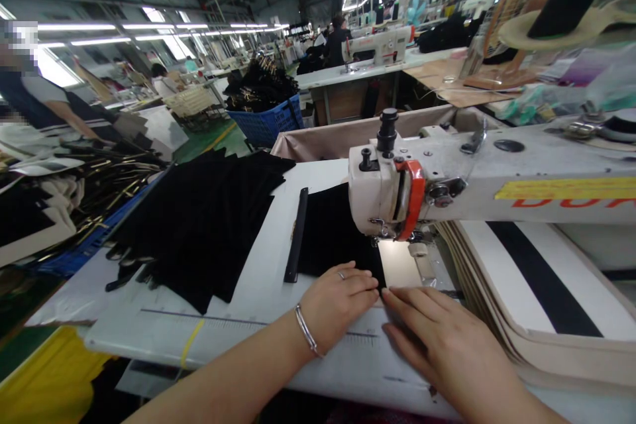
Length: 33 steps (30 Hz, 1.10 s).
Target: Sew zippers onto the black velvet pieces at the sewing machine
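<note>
A black fabric piece (328,232) lies on the white sewing table, its right edge under the head of an industrial sewing machine (380,202). A dark narrow strip (297,235) runs along its left side. My left hand (338,305), with a ring and a silver bangle, rests on the fabric's near edge, fingers lying forward. Its thumb is hidden. My right hand (442,338) is stretched out beside the near corner of the fabric, fingertips close to the left hand's and the thumb apart. The needle point cannot be made out.
A pile of black pieces (199,218) covers the table's left part. Stacked beige panels (536,285) with a black stripe lie to the right. A blue basket (268,120) of black goods stands beyond. A co-worker (54,93) is at the far left.
</note>
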Each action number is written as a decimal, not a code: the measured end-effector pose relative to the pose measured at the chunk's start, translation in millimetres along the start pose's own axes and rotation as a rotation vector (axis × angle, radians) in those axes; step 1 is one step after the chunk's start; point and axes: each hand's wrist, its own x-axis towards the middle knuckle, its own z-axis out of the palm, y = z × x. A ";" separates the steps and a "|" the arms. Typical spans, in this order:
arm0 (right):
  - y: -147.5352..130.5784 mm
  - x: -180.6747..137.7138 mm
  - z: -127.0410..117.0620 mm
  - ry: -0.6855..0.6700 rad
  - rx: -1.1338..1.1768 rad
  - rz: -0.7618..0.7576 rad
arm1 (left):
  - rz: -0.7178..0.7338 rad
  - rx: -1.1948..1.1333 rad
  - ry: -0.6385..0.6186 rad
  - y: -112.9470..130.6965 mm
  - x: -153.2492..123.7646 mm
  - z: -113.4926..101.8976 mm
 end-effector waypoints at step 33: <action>16.3 35.0 22.6 -0.024 -0.111 0.070 | -0.153 -0.046 0.006 -53.9 47.2 7.1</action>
